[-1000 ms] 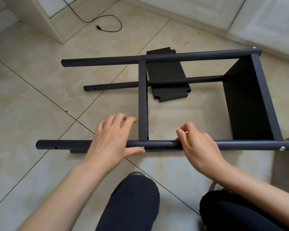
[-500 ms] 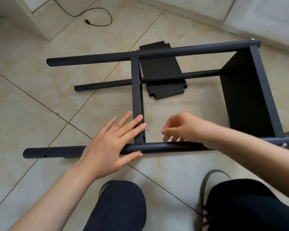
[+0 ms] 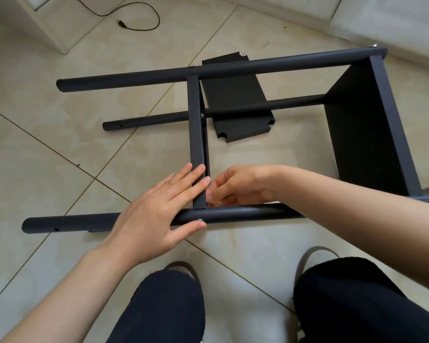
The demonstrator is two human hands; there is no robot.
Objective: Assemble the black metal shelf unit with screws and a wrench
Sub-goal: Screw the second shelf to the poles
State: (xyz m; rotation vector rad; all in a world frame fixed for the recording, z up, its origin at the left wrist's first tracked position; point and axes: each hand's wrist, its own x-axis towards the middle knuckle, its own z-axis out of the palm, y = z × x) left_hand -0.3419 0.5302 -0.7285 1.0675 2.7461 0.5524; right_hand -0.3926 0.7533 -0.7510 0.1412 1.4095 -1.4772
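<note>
Head view looks down on the black shelf frame [image 3: 233, 144], lying on its side on the tiled floor [image 3: 47, 157], its long tubes running left to right across the picture. The far tube [image 3: 258, 66] and the near tube [image 3: 233, 214] are joined at the right by a fitted shelf panel [image 3: 367, 134] standing on edge, and near the middle by a narrow cross panel [image 3: 196, 134] whose long axis runs away from the person, at right angles to the tubes. A loose shelf panel [image 3: 235, 105] lies flat on the floor beyond, under the lower tube [image 3: 258, 107].

The joint that matters is where the cross panel meets the near tube, right between the two hands. A screw head [image 3: 200, 220] shows on the near face of the tube just below that joint. The left hand [image 3: 156, 214] lies flat with fingers straight, pressing over the tube and the foot of the cross panel, thumb beside the screw head. The right hand [image 3: 235, 186] comes in from the right, on the far side of the tube, fingers curled and pinched together just beside the panel's foot; whether they hold a small part I cannot tell. Judging by this, the right hand is the one doing the fastening on the inner side, and the left only steadies.
</note>
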